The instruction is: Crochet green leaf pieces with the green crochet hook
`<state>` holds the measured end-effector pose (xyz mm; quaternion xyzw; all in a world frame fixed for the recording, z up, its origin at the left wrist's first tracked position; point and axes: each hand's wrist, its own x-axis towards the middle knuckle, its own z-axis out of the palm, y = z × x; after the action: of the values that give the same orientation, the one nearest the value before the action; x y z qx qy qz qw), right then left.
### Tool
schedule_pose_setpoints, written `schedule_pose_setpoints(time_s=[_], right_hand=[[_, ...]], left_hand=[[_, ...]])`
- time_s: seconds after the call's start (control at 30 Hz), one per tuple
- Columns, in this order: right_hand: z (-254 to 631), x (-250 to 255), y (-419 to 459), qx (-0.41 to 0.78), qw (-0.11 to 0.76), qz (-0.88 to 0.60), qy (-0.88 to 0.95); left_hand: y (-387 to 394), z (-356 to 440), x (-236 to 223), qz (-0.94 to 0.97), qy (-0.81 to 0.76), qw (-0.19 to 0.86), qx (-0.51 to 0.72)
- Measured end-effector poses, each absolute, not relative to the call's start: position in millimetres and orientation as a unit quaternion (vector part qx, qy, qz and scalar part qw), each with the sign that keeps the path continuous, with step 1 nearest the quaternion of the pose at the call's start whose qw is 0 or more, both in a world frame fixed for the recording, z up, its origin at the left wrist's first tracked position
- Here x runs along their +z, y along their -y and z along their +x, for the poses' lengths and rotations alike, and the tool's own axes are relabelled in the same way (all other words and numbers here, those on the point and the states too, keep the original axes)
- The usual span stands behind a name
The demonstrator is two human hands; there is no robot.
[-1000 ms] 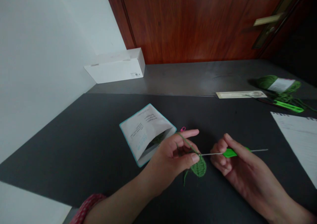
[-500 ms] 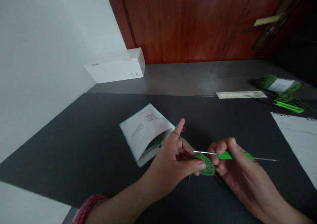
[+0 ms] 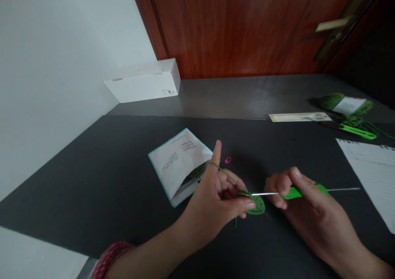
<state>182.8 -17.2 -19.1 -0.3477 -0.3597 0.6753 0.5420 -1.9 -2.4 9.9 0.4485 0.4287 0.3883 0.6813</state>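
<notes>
Plainly, we have both hands at close work over the dark table [image 3: 92, 168]. Our left hand [image 3: 212, 194] pinches a small green crochet piece [image 3: 259, 206] between thumb and fingers, its index finger raised toward 12 o'clock with a green yarn strand [image 3: 226, 173] wrapped around it and running down to the work. Our right hand [image 3: 308, 207], at the piece's 3 o'clock, is closed around the green handle of a crochet hook [image 3: 291, 193]; the metal shaft points to 9 o'clock and its tip meets the piece's upper edge, though we cannot tell whether it sits inside a stitch.

From the piece, we see a pink stitch marker [image 3: 227, 160] at 11 o'clock, a blue-edged pouch [image 3: 173, 163] at 10, gaping toward our left hand, a ruled paper sheet [image 3: 370, 174] between 2 and 3, and a labelled green yarn skein [image 3: 331, 101] between 1 and 2.
</notes>
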Motion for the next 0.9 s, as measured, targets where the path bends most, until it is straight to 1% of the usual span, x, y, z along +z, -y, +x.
schedule_pose_setpoints(time_s=[0.13, 0.5, 0.57, 0.7, 0.8, 0.9], right_hand=[[188, -16, 21, 0.581, 0.561, -0.361, 0.467], [194, -20, 40, 0.39, 0.55, -0.352, 0.65], [194, -17, 40, 0.342, 0.532, -0.348, 0.692], [192, -11, 38, 0.205, 0.444, -0.33, 0.807], [186, -12, 40, 0.106, 0.442, -0.326, 0.829], [182, -16, 42, 0.075, 0.429, -0.34, 0.834]], left_hand=[[2, -1, 11, 0.467, -0.449, 0.658, 0.383], [1, -3, 5, 0.507, -0.486, 0.599, 0.385], [1, -3, 4, 0.523, -0.497, 0.572, 0.39], [3, -1, 4, 0.551, -0.511, 0.515, 0.412], [6, 1, 3, 0.555, -0.522, 0.479, 0.435], [9, 3, 2, 0.567, -0.52, 0.459, 0.445]])
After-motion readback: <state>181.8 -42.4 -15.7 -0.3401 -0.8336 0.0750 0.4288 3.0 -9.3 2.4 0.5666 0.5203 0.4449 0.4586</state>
